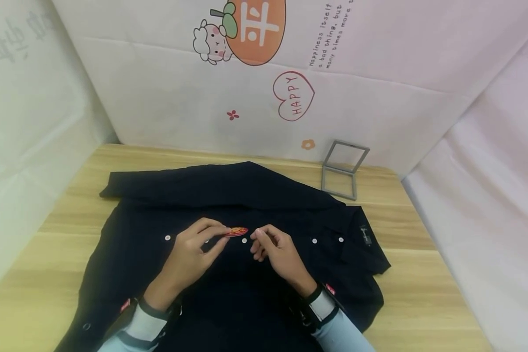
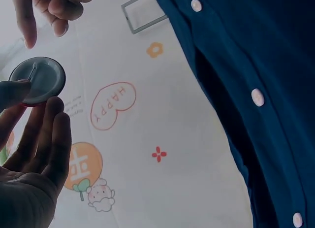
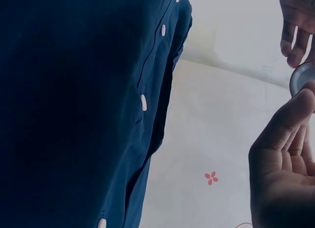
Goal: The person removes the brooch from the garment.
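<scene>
My left hand [image 1: 193, 252] pinches a round pin badge [image 1: 237, 231] by its edge, between thumb and fingers. The badge's front is red and yellow. Its grey metal back [image 2: 49, 82], with a thin pin across it, shows in the left wrist view. My right hand [image 1: 283, 254] hovers just right of the badge, apart from it, with fingers loosely bent and nothing visible in them. Both hands are over a dark navy shirt [image 1: 180, 193] spread on the table, close to its row of white buttons [image 1: 244, 240].
A hinged grey frame [image 1: 355, 171] stands folded partly upright at the table's back right, behind the shirt. Wood-patterned tabletop [image 1: 422, 274] shows around the shirt. A white printed cloth [image 1: 167, 98] hangs behind, with plain cloth at both sides.
</scene>
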Demonstrator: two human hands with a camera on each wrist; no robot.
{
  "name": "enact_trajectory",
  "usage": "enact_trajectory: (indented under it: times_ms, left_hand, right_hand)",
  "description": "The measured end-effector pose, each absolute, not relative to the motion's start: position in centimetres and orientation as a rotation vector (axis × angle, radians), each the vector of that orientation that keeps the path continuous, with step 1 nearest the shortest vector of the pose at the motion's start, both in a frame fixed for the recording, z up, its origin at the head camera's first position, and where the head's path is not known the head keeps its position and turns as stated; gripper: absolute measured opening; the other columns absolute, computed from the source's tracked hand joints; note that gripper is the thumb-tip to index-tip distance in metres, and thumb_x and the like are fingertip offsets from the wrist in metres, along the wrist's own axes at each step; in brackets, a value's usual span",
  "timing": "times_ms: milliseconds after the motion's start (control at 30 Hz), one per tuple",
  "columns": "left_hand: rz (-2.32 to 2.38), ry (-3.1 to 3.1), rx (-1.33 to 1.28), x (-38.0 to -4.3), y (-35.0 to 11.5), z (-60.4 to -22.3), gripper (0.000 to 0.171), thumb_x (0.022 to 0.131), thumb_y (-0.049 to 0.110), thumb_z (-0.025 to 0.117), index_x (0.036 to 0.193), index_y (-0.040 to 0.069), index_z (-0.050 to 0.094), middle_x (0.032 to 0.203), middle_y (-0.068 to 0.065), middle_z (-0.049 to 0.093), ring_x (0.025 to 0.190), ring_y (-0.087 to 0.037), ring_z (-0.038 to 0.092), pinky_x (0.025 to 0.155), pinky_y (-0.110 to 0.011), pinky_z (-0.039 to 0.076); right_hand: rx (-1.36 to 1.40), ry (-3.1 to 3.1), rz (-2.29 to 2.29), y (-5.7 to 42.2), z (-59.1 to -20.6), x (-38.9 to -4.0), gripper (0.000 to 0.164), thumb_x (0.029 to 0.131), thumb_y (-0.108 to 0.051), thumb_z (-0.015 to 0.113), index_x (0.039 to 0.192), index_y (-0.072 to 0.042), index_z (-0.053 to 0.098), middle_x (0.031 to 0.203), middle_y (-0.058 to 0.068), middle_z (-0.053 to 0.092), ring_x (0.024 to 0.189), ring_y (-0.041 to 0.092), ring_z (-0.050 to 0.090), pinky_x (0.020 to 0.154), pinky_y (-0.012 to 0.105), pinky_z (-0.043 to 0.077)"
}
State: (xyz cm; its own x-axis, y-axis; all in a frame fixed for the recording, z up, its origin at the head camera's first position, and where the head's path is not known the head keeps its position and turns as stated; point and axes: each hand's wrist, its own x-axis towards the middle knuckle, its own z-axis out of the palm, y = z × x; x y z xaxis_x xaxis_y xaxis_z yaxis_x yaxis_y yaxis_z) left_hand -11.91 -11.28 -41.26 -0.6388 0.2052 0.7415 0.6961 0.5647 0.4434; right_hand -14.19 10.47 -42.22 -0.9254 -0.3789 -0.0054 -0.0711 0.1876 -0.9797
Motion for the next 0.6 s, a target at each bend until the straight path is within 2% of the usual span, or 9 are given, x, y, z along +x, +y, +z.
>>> enact_trajectory:
  times_ms: [200,467,600]
  left_hand:
    - [-0.937,-2.137,-0.741,-12.3,-10.9,-41.8,0.026,0.071,-0.002,0.083,0.094,0.006,0.075,0.095,-0.005,0.067,0.083,-0.016,0.064,0.072,-0.027,0.056]
    - [-0.905,-2.128,-0.786,-12.4,-10.1,-42.7,0.029,0.069,-0.003,0.083,0.095,0.006,0.075,0.098,-0.006,0.067,0.085,-0.016,0.065,0.073,-0.027,0.056]
    - [-0.909,-2.119,-0.816,-12.2,-9.8,-43.4,0.023,0.075,0.0,0.08,0.097,0.005,0.075,0.1,-0.008,0.067,0.088,-0.019,0.065,0.076,-0.027,0.056]
  right_hand:
    - [-0.291,2.175,-1.81,10.6,-42.0,-14.3,0.044,0.105,-0.033,0.045,0.109,0.009,0.059,0.077,0.002,0.063,0.064,0.009,0.061,0.061,0.024,0.053]
    - [-0.264,2.132,-1.791,11.1,-42.5,-14.3,0.05,0.104,-0.039,0.045,0.11,0.009,0.057,0.076,-0.001,0.063,0.064,0.009,0.061,0.061,0.024,0.054]
    - [-0.253,2.066,-1.807,11.5,-42.8,-14.0,0.052,0.104,-0.04,0.045,0.111,0.01,0.056,0.076,-0.002,0.063,0.065,0.008,0.061,0.061,0.022,0.053]
